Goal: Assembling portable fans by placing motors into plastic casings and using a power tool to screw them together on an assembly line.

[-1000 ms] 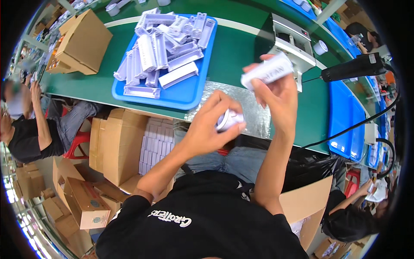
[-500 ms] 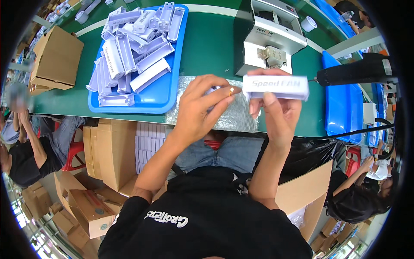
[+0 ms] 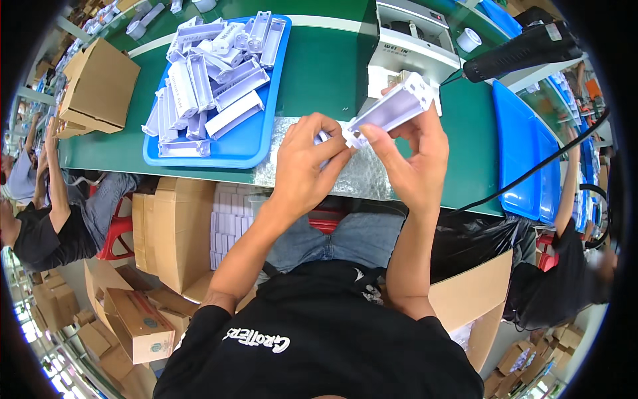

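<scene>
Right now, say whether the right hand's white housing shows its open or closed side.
Open side: the white plastic housing in the right hand shows its hollow channel to the camera.

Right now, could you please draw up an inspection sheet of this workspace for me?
Surface: green tabletop, silvery sheet along its near edge.
Job's things: white housing held at a slant, open side showing; similar housings piled in a blue tray.
Clutter: cardboard box left of that tray; round white piece right of the machine.
Left hand: curled around a white part, mostly hidden.
Right hand: gripping the white housing.
Cables: black cable passing across a second blue tray in this view.
Surroundings: co-workers at left and right.
</scene>
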Motion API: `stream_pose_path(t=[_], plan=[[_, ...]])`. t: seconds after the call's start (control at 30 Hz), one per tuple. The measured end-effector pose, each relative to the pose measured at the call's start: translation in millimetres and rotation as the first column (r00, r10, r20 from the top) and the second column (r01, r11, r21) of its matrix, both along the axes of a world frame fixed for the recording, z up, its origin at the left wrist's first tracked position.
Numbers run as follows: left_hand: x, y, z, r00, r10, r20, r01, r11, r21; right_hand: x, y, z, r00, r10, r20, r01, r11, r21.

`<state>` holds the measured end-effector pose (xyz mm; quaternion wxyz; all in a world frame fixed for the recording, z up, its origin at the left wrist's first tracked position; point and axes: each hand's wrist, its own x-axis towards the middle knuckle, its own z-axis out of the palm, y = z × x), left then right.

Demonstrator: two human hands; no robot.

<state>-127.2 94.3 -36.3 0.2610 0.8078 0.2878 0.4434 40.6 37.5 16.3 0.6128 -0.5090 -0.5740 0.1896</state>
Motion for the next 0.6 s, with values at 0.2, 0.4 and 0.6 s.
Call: stream_pose_path(t=[0.2,0.4,0.6], plan=[[-3.1,-1.7,3.9,1.0,-0.021,0.014,0.022,0.999,-0.035,-0.4,-3.3,2.0,0.998,-0.032,0.056,0.034,0.999,-0.031],[-4.6,1.7,2.4,0.996,-0.06,0.072,0.061,0.998,-0.008,-7.0,-5.3,13.8,0.994,-0.104,0.022,0.106,0.985,-0.134],[-10.1,11.9,-4.2,0.983,-0.144,0.113,0.147,0.989,-0.016,-17.4,-2.0,10.4,0.985,-0.126,0.121,0.136,0.988,-0.074]])
